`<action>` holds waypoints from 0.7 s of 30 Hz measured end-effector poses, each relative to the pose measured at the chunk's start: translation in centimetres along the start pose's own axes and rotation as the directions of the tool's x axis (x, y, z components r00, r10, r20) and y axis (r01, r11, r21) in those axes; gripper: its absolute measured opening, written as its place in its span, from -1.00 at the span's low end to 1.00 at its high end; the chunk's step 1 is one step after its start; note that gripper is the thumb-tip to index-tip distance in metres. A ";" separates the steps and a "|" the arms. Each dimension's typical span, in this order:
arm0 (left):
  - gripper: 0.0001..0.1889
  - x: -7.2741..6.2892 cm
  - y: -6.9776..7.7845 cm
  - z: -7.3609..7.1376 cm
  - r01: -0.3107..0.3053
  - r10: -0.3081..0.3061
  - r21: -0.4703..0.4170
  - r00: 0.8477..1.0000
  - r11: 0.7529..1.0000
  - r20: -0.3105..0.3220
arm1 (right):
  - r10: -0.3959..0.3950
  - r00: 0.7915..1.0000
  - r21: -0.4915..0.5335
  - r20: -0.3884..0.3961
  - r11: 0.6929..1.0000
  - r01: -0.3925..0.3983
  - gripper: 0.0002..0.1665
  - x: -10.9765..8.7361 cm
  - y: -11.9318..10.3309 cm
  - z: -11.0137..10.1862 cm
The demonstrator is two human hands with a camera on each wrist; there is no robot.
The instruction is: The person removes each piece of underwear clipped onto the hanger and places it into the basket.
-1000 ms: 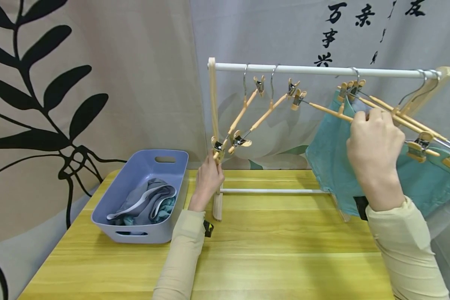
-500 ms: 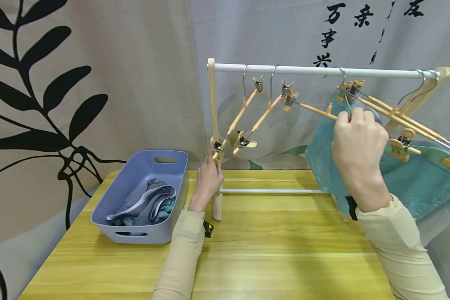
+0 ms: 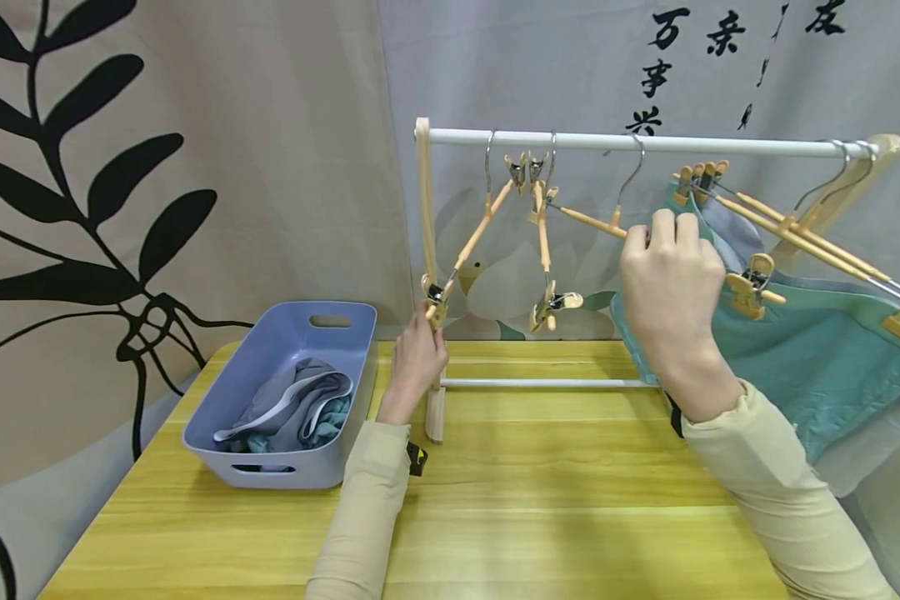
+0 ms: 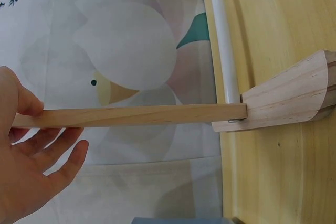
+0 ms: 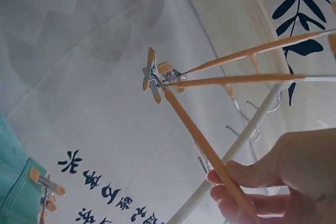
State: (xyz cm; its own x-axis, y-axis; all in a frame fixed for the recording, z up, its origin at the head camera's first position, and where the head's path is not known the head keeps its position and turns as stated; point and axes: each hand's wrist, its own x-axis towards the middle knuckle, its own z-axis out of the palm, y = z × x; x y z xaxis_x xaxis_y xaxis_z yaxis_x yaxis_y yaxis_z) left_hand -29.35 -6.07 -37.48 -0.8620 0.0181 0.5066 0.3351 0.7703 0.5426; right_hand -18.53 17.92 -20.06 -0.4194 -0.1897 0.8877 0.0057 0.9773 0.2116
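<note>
My left hand (image 3: pixel 417 358) holds the wooden side post (image 4: pixel 142 115) of the small drying rack, thumb on one side and fingers on the other in the left wrist view. My right hand (image 3: pixel 675 300) grips the wooden bar of a clip hanger (image 5: pixel 194 127), whose hook hangs on the white rail (image 3: pixel 742 145). No cloth hangs from this hanger's clips. Its far clip meets the clip end of a neighbouring bare hanger (image 3: pixel 543 233). Another bare hanger (image 3: pixel 482 229) hangs at the left end. Behind my right hand, teal shorts (image 3: pixel 817 367) hang from clip hangers at the right.
A blue-purple basket (image 3: pixel 210 417) with grey and teal folded cloth (image 3: pixel 292 408) stands on the wooden table (image 3: pixel 540 517), left of the rack. A lower white bar (image 3: pixel 547 382) joins the rack's feet. A printed curtain hangs behind.
My right hand has moved left, sliding the gripped hanger's hook along the rail. The neighbouring bare hanger has swung round with its clips. My left hand stays on the post.
</note>
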 end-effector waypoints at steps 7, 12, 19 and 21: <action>-0.46 0.0 -0.2 0.1 -0.008 0.008 -0.021 1.000 1.000 -0.009 | -0.038 0.995 -0.010 -0.097 0.999 0.037 -0.56 0.2 -1.4 0.4; -0.46 -0.1 -0.2 0.1 -0.013 0.013 -0.027 1.000 1.000 -0.005 | -0.074 0.991 0.004 -0.111 0.997 0.075 -0.58 0.1 -2.1 0.3; -0.44 -0.2 -0.3 -0.1 -0.020 0.020 -0.013 1.000 1.000 -0.011 | -0.142 0.984 -0.019 -0.111 0.990 0.141 -0.64 0.0 -3.0 0.4; -0.44 -0.2 -0.3 -0.1 -0.023 0.023 -0.010 1.000 1.000 -0.014 | -0.151 0.982 -0.017 -0.116 0.989 0.150 -0.63 -0.1 -3.2 0.4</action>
State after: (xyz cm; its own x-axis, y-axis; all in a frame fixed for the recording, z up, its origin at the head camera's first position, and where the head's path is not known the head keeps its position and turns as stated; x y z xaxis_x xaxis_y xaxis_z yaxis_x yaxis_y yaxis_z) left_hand -29.22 -6.37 -37.70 -0.8486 0.0272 0.5284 0.3591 0.7630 0.5374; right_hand -18.89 14.85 -21.00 -0.3077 -0.3448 0.8868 -0.0415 0.9360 0.3495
